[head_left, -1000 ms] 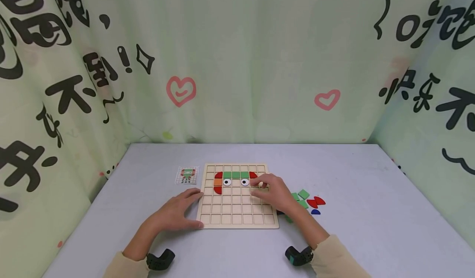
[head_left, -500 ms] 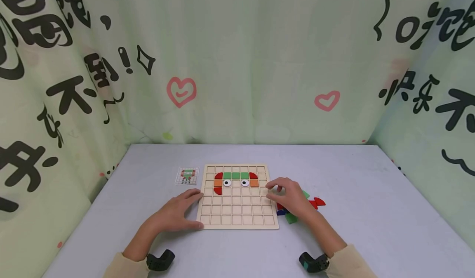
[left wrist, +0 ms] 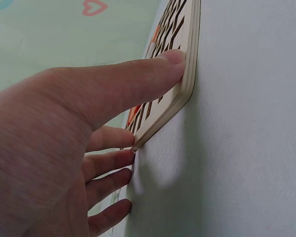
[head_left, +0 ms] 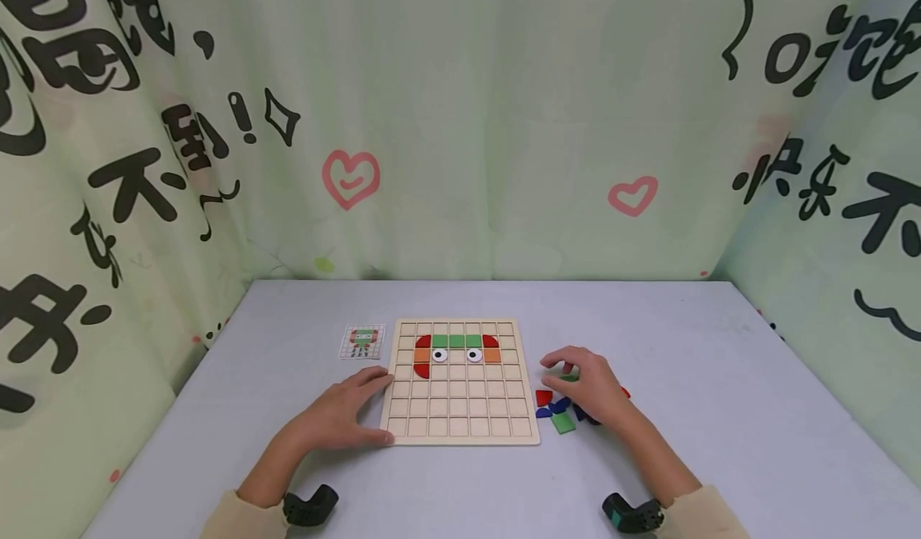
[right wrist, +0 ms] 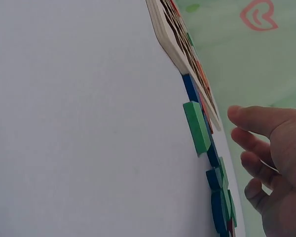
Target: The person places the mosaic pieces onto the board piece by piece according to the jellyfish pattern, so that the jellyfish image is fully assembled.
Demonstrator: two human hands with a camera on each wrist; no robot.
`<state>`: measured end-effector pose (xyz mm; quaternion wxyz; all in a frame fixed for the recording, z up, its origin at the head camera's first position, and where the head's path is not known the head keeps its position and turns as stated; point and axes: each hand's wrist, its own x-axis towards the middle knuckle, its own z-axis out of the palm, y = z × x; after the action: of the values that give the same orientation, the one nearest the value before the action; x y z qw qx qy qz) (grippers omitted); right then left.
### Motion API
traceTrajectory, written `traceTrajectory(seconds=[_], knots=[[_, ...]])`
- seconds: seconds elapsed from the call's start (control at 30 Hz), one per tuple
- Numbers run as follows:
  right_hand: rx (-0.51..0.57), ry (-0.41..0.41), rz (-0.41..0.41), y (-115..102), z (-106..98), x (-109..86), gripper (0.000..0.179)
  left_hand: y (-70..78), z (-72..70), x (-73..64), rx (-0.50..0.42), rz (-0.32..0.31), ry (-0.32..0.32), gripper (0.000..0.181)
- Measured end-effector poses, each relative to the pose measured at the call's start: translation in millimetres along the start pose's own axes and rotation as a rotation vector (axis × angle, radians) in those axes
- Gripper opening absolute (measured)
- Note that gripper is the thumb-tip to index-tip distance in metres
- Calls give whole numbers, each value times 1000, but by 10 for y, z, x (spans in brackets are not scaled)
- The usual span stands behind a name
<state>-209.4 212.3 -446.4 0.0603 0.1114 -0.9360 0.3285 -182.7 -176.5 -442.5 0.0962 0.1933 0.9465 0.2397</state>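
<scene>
Wooden board [head_left: 460, 408] — left hand [head_left: 335, 415] touches its edge, fingers wide; right hand [head_left: 594, 382] hangs above loose pieces [head_left: 564, 423] — fingers parted.

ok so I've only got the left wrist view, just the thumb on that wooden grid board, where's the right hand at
Observer: The right hand hovers over the loose mosaic pieces, off the right side of the wooden grid board.

Operator: Is it holding anything?

Observer: No, the right wrist view shows nothing between its thumb and fingers.

Operator: And is there a picture card to go by?

Observer: Yes, a pattern card with a small figure on it lies on the table, left of the board's far end.
</scene>
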Motion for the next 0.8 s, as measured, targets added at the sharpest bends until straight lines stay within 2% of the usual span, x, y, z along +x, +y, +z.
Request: traceTrajectory(seconds=[0.3,0.57,0.8], knots=[[-67,4,42,151,-112,-100,22,15,-15,-17,-1,3,1,86],[-66,-6,5,302,-214,-167,19,14,2,-13,11,-7,10,86],[-51,-21,2,292,-218,-159,17,26,2,-9,8,-18,12,86]])
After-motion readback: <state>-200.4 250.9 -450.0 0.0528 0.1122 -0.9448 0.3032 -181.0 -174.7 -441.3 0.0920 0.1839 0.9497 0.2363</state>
